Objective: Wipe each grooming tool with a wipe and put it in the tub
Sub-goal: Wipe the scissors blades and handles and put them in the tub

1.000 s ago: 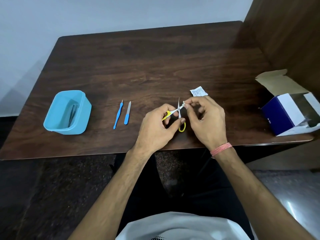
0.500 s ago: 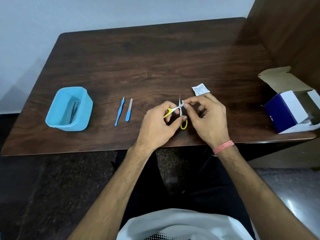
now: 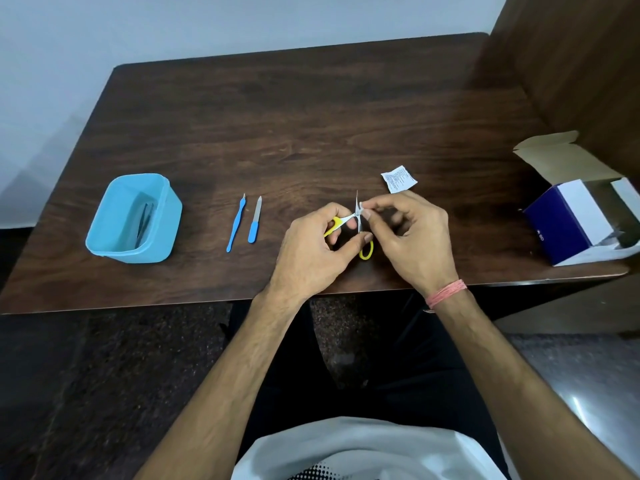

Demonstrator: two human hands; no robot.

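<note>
One pair of small scissors (image 3: 358, 223), yellow handles, held just above the near edge of the table (image 3: 311, 126), right of centre. Blades spread apart: one points up and away, the other runs left into the left hand. One yellow loop shows inside the left hand's grip, the second hangs free below the hands.

Left hand (image 3: 311, 251): fingers curled round the upper handle, thumb reaching toward the blade pivot. Holding the scissors.

Right hand (image 3: 412, 240): thumb and forefinger pinched together on the upright blade, with a small white scrap, the wipe (image 3: 362, 207), between fingertips and metal. Most of the wipe is hidden by the fingers. Remaining fingers loosely curled. One pink thread band (image 3: 446, 293) on the right wrist.

Left of the hands, two blue-handled tools lie side by side on the wood, apart from each other: one long thin pick (image 3: 236, 225) and one shorter nail file (image 3: 255, 221), both pointing away.

Further left, one light blue tub (image 3: 104, 233), open top. Dark metal tool inside, looks like tweezers (image 3: 143, 221); count inside cannot be told.

Just beyond the right hand, one torn white sachet (image 3: 399, 178) with print, flat on the table.

Far right edge: one open carton (image 3: 571, 216), navy and white, flap up.
</note>
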